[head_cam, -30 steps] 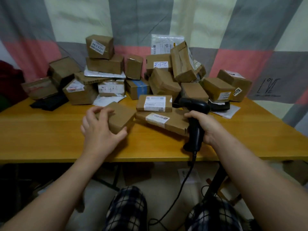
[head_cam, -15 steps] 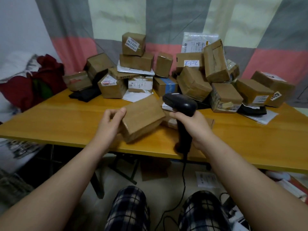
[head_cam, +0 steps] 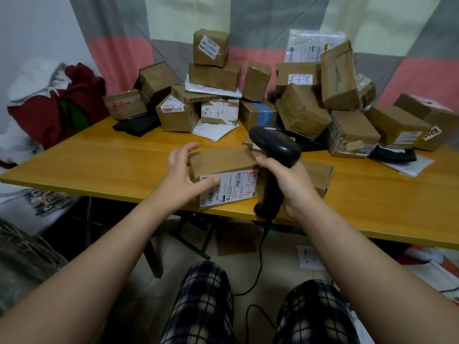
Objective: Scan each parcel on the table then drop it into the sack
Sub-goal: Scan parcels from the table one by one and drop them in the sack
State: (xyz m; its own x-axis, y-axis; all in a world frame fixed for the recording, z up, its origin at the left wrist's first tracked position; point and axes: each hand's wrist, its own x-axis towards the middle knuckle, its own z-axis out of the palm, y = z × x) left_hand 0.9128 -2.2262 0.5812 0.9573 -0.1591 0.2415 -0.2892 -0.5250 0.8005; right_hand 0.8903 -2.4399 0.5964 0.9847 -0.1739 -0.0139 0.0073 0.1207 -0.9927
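my left hand (head_cam: 185, 180) grips the brown box (head_cam: 223, 176), sticker facing me, over the near edge of the table (head_cam: 104, 157) | my right hand (head_cam: 289, 183) is closed around the black scanner (head_cam: 275, 155), touching the box | box pile (head_cam: 248, 95) behind

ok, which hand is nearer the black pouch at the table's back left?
Left. The left hand grips the labelled parcel, on the side nearer the black pouch. The right hand, holding the scanner, is beyond the parcel, farther right.

Dim, flat indoor light; soft shadows under table (head_cam: 99, 155); wide-angle bending at edges; slight softness throughout.
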